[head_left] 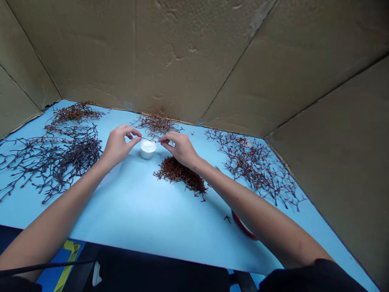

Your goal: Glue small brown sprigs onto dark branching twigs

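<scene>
My left hand (120,146) and my right hand (178,149) hold a thin dark twig (150,139) between their fingertips, one end in each hand. It spans the gap just above a small white cup (148,149), which holds something white and stands on the pale blue tabletop (146,202). Neither hand touches the cup. Just below my right hand lies a dense heap of short brown twig pieces (179,175). Behind the cup, close to my fingers, is a loose tangle of brown twigs (155,125).
Large spreads of branched dried twigs (57,160) lie to the left, with a smaller brown clump (74,113) behind them. Another spread (253,166) lies to the right. A red curved object (243,225) shows under my right forearm. Cardboard walls (182,52) surround the table's back and sides.
</scene>
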`<state>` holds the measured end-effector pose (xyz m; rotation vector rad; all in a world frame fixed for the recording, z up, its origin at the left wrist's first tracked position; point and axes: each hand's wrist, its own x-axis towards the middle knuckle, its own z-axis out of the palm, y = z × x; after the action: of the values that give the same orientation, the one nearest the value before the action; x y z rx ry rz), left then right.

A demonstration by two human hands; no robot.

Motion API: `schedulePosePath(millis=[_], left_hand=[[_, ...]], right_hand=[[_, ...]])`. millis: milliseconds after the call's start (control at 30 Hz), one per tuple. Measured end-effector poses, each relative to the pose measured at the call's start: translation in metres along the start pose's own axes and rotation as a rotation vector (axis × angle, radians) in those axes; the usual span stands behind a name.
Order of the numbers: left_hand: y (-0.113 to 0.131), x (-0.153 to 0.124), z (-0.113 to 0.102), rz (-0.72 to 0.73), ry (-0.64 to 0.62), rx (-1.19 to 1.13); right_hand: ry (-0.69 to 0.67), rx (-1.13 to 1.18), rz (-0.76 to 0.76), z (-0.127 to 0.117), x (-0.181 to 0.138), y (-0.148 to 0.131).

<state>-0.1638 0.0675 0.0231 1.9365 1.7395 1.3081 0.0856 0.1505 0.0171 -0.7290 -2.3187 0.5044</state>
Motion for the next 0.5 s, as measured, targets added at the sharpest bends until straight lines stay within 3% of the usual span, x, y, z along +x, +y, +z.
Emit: schedulePosePath(millis=[133, 267, 500], left_hand=[[0.015, -0.002, -0.011, -0.005, 0.016, -0.062], [0.037, -0.009, -0.021, 0.012, -0.046, -0.135], [0.077, -0.017, -0.032, 0.129, -0.194, -0.169]], right_hand=[[0.096, 0.060, 0.038, -0.015, -0.008, -0.022], [0.193, 0.214, 0.165, -0.042, -0.026, -0.051], [0.148, 0.195, 0.233, -0.100, -0.047, -0.086]])
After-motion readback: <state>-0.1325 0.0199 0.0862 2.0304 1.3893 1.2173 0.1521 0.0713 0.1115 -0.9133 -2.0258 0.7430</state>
